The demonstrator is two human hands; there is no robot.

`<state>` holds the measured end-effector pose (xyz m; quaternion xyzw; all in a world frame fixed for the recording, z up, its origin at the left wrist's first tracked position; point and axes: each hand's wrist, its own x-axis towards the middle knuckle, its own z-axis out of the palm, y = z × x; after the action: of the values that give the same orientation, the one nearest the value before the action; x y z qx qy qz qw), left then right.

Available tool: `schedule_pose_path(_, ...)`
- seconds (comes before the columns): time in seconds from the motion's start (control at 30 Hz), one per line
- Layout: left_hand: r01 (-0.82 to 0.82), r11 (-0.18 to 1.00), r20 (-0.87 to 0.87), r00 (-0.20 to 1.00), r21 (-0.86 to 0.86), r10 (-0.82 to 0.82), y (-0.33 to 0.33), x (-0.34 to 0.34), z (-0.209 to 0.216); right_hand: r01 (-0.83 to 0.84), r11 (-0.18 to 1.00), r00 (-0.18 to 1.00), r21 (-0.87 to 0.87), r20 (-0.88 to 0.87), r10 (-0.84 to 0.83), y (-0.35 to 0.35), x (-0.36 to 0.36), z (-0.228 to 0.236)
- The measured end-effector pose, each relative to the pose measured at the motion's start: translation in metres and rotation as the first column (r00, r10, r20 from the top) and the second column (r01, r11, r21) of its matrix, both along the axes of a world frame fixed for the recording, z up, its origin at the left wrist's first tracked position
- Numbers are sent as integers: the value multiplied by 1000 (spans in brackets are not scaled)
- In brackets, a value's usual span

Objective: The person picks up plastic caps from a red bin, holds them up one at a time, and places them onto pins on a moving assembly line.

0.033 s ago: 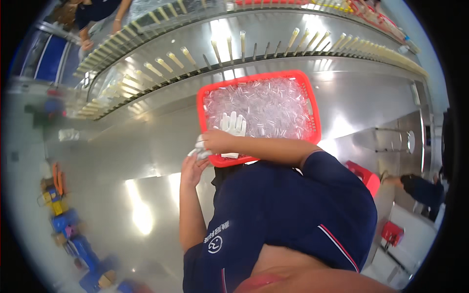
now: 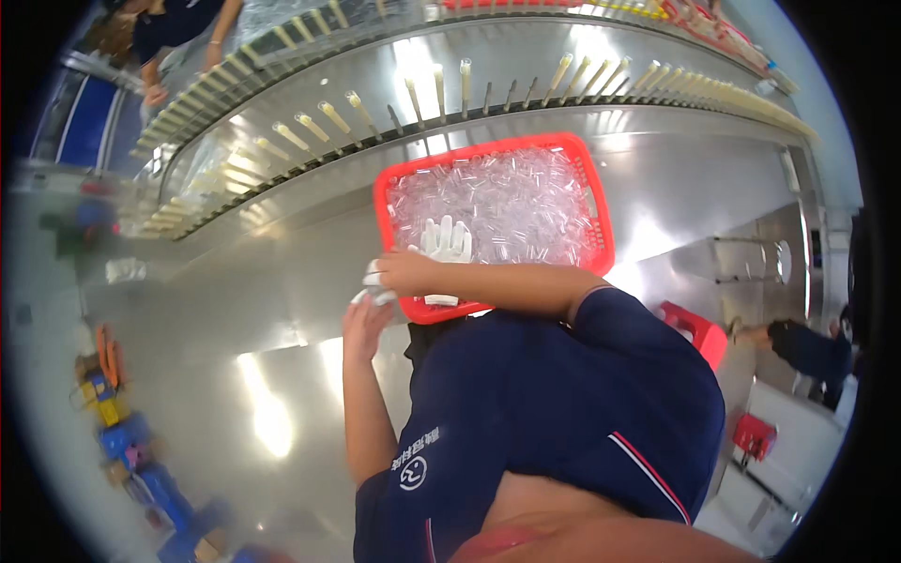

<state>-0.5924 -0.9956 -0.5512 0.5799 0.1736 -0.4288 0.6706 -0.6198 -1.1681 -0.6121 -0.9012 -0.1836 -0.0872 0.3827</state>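
Note:
A white glove [image 2: 378,287] is bunched between my two hands, just off the left edge of a red plastic basket [image 2: 608,235]. My right hand [image 2: 409,272] reaches across the basket's near left corner with its fingers closed on this glove. From below, my left hand [image 2: 364,328] meets the glove, fingers upward and closed at its lower part; some fingertips are hidden by the fabric. A second white glove [image 2: 447,241] lies palm-flat with fingers pointing away, on many short clear plastic tubes [image 2: 516,202] that fill the basket. My right forearm covers part of it.
Beyond the basket runs a curved metal rail with a row of upright pins [image 2: 511,94], many carrying pale sleeves. A co-worker's arm [image 2: 221,38] is at the far left. A red stool [image 2: 694,333] stands to my right; blue and yellow items [image 2: 127,436] sit along the left.
Both hands and the bunched glove have shifted slightly left. The second glove stays on the tubes, and the whole view has moved a little.

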Motion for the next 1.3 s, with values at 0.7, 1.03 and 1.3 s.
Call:
schedule_pose_path(0.7, 366, 723, 800, -116, 586, -589, -74, 63, -120, 628, 732, 702, -263, -213, -679, -113, -11, -93)
schedule_pose_path(1.03, 123, 866, 780, 388, 484, -491, 32, 74, -158, 597, 742, 768, 306, 49, -638, -85, 101, 65)
schedule_pose_path(1.3, -47, 750, 576, 672, 660, -465, 126, 58, -196, 240, 905, 969, -350, 147, -200, -89, 259, 82)
